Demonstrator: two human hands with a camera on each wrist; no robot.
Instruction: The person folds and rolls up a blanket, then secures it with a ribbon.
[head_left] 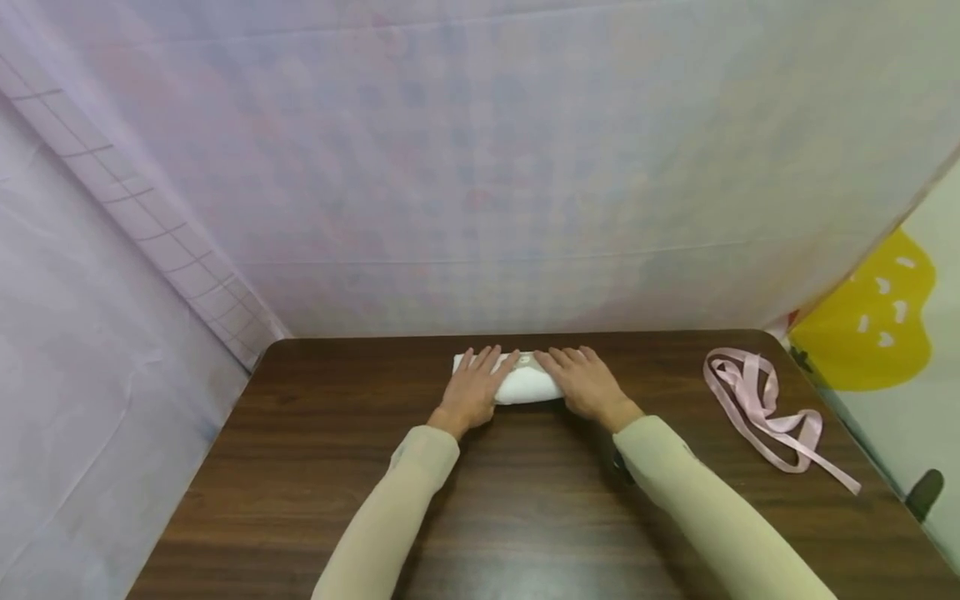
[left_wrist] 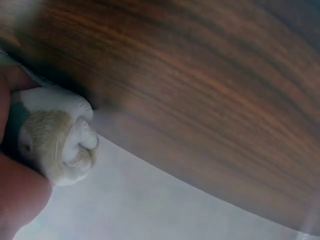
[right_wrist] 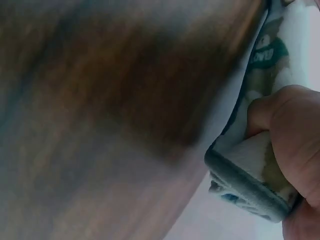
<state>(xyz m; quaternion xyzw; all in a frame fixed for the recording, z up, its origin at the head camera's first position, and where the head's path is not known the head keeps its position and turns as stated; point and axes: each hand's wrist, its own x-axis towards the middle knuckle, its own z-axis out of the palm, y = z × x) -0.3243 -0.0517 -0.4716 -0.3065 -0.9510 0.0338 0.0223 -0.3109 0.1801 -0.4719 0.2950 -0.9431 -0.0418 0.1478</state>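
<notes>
A white towel (head_left: 528, 387), rolled up and lying crosswise near the table's far edge, sits between both hands. My left hand (head_left: 472, 392) grips its left end, fingers laid over the top. On the other end, my right hand (head_left: 588, 386) holds it the same way. The left wrist view shows the towel's coiled end (left_wrist: 62, 137), white and tan, between thumb and fingers. In the right wrist view the towel (right_wrist: 252, 177) has grey-green edging, tan patches and a green lettered patch, with the thumb pressed against it.
A pink ribbon (head_left: 761, 404) lies loosely looped on the right side of the dark wood-grain table (head_left: 315, 467). Behind the table hangs a pale cloth (head_left: 480, 167). A yellow shape with white marks (head_left: 870, 325) is on the right.
</notes>
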